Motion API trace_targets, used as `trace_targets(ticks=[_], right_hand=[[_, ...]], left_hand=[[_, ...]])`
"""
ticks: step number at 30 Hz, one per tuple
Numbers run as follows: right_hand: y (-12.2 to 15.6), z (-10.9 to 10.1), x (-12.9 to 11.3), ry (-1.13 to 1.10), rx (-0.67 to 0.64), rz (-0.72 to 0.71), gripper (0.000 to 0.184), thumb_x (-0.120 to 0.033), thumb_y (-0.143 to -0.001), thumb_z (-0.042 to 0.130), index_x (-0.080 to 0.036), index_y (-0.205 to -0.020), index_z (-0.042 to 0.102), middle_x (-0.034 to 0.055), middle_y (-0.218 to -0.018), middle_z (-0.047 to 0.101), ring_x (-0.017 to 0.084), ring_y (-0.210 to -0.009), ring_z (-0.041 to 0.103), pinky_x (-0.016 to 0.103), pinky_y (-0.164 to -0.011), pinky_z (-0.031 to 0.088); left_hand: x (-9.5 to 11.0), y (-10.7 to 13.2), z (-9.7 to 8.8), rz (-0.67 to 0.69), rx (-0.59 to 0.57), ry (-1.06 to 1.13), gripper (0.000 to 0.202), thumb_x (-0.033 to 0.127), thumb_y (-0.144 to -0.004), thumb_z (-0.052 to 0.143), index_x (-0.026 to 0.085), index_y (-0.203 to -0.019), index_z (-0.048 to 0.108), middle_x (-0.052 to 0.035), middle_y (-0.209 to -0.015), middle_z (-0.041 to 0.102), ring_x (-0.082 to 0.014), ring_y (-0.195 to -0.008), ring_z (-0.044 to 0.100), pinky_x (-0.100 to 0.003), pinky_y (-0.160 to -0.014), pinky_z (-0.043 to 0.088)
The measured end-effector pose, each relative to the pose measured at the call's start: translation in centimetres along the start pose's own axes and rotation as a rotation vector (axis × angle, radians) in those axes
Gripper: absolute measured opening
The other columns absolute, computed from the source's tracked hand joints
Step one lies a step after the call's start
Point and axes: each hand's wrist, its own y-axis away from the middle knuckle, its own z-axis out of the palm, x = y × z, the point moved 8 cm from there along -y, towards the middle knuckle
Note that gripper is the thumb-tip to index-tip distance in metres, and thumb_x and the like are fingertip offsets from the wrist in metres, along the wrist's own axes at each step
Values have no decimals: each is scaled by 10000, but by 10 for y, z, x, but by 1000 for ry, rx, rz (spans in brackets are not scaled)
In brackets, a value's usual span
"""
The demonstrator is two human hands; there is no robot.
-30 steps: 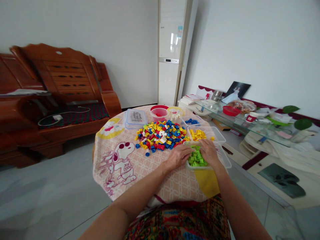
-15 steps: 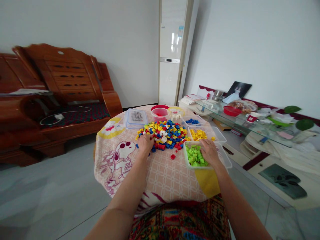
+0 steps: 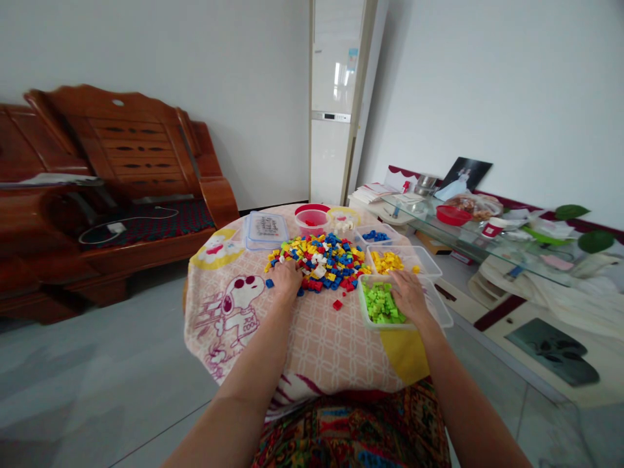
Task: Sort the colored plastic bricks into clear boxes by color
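Observation:
A mixed pile of small toy bricks (image 3: 326,260) in yellow, blue, red, white and green lies mid-table. My left hand (image 3: 288,278) is at the near left edge of this pile, its fingers bent down among the bricks; whatever they pinch is hidden. My right hand (image 3: 410,296) rests over the right side of a clear box (image 3: 361,305), fingers apart and reaching to its far corner. Inside that box are green bricks (image 3: 383,303). Behind it, another clear box (image 3: 429,261) contains yellow bricks (image 3: 387,262). Farther back are blue bricks (image 3: 375,236) in a third box.
A pink tub (image 3: 312,224) with red bricks stands behind the pile. Left of it lies a clear lid (image 3: 266,230). One red brick (image 3: 337,305) and a blue brick (image 3: 270,283) lie loose on the patterned tablecloth (image 3: 316,351). A cluttered glass shelf (image 3: 478,237) is at right.
My left hand has shifted slightly right and turned at the pile's edge, uncovering the loose blue brick beside it. The right hand has stayed nearly still over the green bricks' box.

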Motion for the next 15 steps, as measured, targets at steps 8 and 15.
trace_targets(ticks=[8,15], right_hand=[[0,-2,-2,2,12,-5,487,-179,-848,507,-160,-1328,588,135,-1341,636,304,-1282,507,486,-1156,340],[-1,-2,-1,-19,-13,14,489,-172,-854,497,-182,-1334,589,123,-1339,639,287,-1302,507,480,-1164,327]], left_hand=[[-1,4,-17,64,206,358,226,193,-863,539,179,-984,730,-89,-953,747,-232,-929,672,-332,-848,490],[91,65,-23,625,226,749,157,207,-918,562,184,-969,709,-65,-914,729,-167,-807,654,-295,-794,529]])
